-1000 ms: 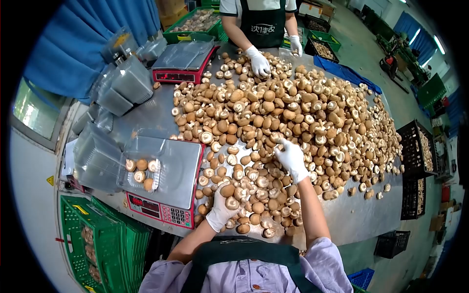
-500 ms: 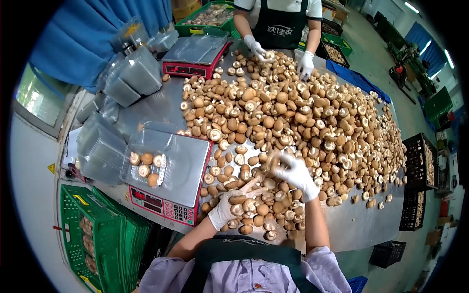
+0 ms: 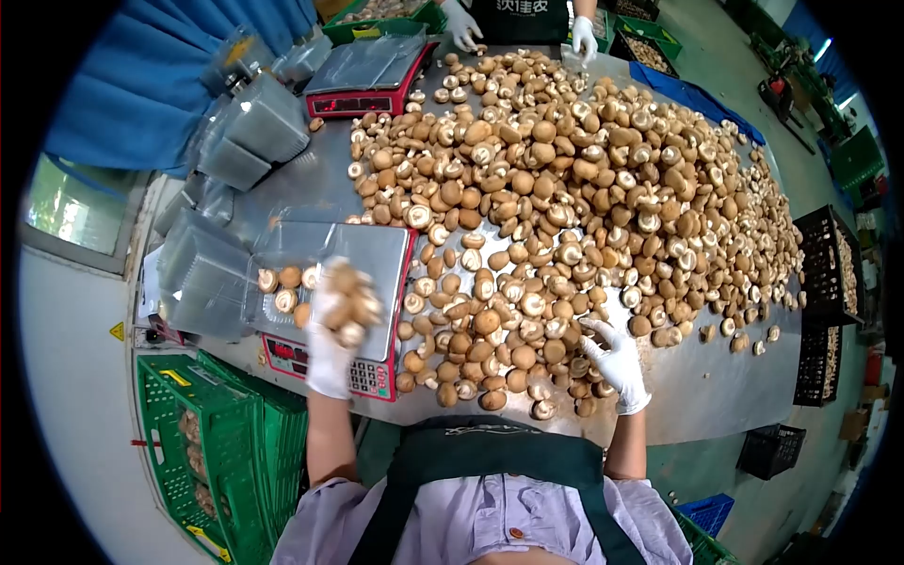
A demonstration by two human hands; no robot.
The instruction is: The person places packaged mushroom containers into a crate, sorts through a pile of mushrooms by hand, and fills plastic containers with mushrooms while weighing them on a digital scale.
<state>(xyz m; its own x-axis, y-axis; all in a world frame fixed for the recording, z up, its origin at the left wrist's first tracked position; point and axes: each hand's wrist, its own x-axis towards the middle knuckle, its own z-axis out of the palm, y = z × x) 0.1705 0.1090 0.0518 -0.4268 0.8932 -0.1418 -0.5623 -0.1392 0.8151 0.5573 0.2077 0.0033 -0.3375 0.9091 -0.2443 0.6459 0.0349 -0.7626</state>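
Left hand (image 3: 330, 334) clasps mushrooms (image 3: 352, 303) over scale (image 3: 384, 252), near clear tray (image 3: 252, 315); right hand (image 3: 618, 363) at mushroom pile (image 3: 603, 198), grip unclear. Step seems tray-filling; next move likely calls for gentle release.

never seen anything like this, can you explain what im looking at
There is no machine arm here: a person works by hand, and the view comes from a camera worn on their head, looking forward and down. A big spread of mushrooms lies on a metal table. The gloved left hand holds several mushrooms, blurred, over a red-edged scale, where a clear tray has a few. The gloved right hand is open near the edge of the loose mushrooms. Across the table, another person's gloved hands show too.
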